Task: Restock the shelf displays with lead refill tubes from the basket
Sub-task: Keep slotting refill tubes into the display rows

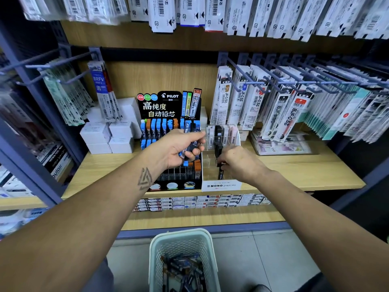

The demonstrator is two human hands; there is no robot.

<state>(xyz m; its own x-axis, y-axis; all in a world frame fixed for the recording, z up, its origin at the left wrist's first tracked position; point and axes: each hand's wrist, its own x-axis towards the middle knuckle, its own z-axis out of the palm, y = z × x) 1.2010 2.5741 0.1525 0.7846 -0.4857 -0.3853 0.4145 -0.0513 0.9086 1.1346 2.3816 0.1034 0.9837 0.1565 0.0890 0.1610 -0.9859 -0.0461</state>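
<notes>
My left hand (179, 147) grips a bunch of lead refill tubes (190, 142) with blue caps, held in front of the black Pilot display (166, 108). My right hand (237, 163) pinches a single black lead tube (220, 172), which stands in a front slot of the clear acrylic Mono display (229, 142). More black tubes (218, 133) stand in that display's back rows. The pale green basket (155, 256) sits on the floor below, with several dark tubes (185, 270) lying in it.
White boxes (109, 135) are stacked left of the Pilot display on the wooden shelf (294, 171). Packets of pen refills (284, 114) hang from hooks above and to the right. A lower shelf holds rows of small boxes (200, 202).
</notes>
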